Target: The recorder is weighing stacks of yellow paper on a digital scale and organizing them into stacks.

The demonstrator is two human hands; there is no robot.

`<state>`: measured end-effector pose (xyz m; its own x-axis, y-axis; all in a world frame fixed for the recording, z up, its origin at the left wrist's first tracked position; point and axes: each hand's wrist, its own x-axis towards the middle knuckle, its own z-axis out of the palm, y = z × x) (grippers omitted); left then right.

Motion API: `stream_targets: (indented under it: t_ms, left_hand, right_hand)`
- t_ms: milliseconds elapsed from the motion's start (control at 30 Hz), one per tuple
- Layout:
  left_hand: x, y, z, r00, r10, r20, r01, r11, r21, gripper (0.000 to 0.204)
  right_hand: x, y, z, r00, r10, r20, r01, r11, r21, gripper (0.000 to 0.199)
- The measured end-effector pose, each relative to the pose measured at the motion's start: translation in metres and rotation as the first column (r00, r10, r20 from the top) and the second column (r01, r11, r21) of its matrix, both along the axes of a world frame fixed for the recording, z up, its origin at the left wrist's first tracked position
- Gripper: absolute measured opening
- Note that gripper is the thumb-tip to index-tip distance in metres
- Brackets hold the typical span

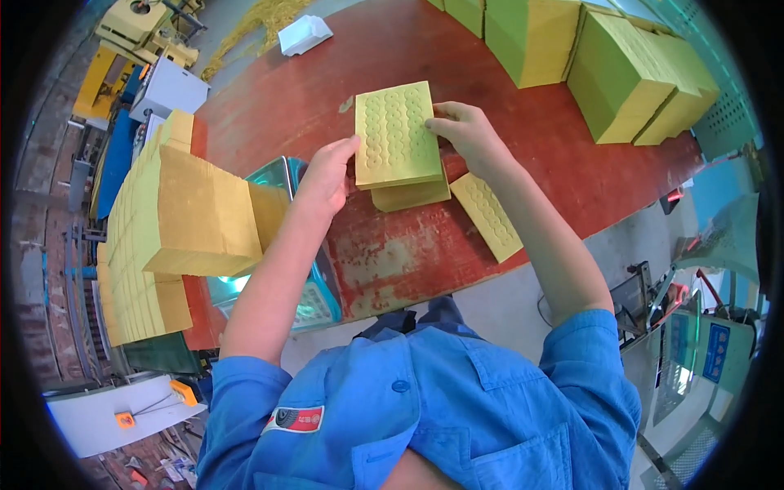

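Observation:
Both hands hold a small stack of yellow sheets (395,135) embossed with rows of circles, lifted over the red table (310,98). My left hand (328,173) grips its left edge and my right hand (462,131) grips its right edge. Under the held stack lies another thin pile of the same sheets (412,196). A further thin pile (487,216) lies to its right, near the table's front edge.
A tall stack of yellow sheets (175,220) rests on a teal weighing scale (314,298) at my left. Large yellow-green blocks (621,73) line the table's far right. A white box (305,34) sits at the far edge. Machinery stands on both sides.

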<state>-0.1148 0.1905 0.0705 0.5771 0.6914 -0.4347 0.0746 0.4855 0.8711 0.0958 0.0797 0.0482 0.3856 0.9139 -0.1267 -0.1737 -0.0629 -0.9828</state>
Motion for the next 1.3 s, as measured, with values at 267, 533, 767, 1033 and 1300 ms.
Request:
stream_targets:
  t_ms: [267,533,767,1033,1300]
  left_hand:
    - [0.000,-0.028,-0.033,0.979,0.047,-0.200,0.012,0.958,0.286,0.019]
    - [-0.004,-0.053,-0.042,0.866,0.411,-0.284,-0.052,0.639,0.767,0.024]
    - [-0.109,-0.120,0.027,1.000,0.003,0.027,-0.027,0.255,0.966,0.026]
    - [-0.367,-0.026,0.092,0.909,0.417,0.002,-0.226,0.487,0.844,0.015]
    - [-0.572,0.147,0.043,0.728,0.582,-0.362,0.257,0.258,0.931,0.022]
  right_hand:
    - [-0.004,-0.019,-0.012,0.942,-0.027,0.334,0.042,0.999,-0.035,0.033]
    - [-0.009,-0.014,-0.038,0.874,-0.041,0.485,0.081,0.995,-0.062,0.032]
    - [-0.049,-0.018,0.005,0.745,-0.344,0.571,0.291,0.939,0.185,0.028]
    - [-0.229,-0.074,0.011,0.864,-0.117,0.489,0.046,0.987,0.154,0.017]
    - [-0.294,-0.065,-0.100,0.726,-0.538,0.428,0.387,0.834,0.393,0.015]
